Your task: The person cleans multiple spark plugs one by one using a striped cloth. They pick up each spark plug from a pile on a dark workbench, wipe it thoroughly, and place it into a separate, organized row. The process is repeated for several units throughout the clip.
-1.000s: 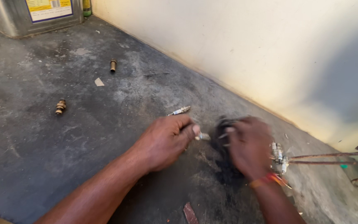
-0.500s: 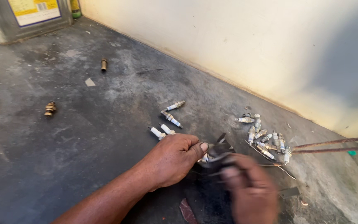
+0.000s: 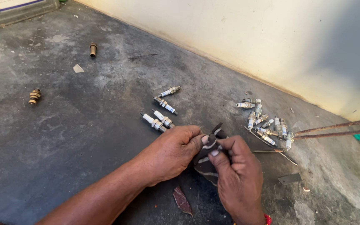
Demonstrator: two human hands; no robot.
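**Both hands pinching a dark rag over the concrete floor**

Your left hand [image 3: 169,155] is curled, thumb and fingertips pressed onto the upper edge of a dark, grimy scrap of cloth with pale streaks [image 3: 207,160]. Your right hand [image 3: 238,179] meets it from the other side, its thumb and forefinger pinching the same cloth, so the rag sits bunched between the two hands, low in the view and just above the grey, stained concrete floor [image 3: 63,125]. Whether anything is wrapped inside the cloth cannot be told.

Just beyond your left knuckles lie four white-and-metal spark plugs [image 3: 162,109] in a loose group, the nearest pair almost touching your hand. To the right of them, close to the cream-painted wall [image 3: 271,46], sits a larger heap of similar spark plugs [image 3: 265,123]. Two thin rusty metal rods [image 3: 338,129] run in from the right edge toward that heap.

Farther off on your left, a small brass fitting [image 3: 34,96] and a short brass cylinder [image 3: 93,49] lie well apart. A reddish-brown flake [image 3: 183,201] rests on the floor below your hands.
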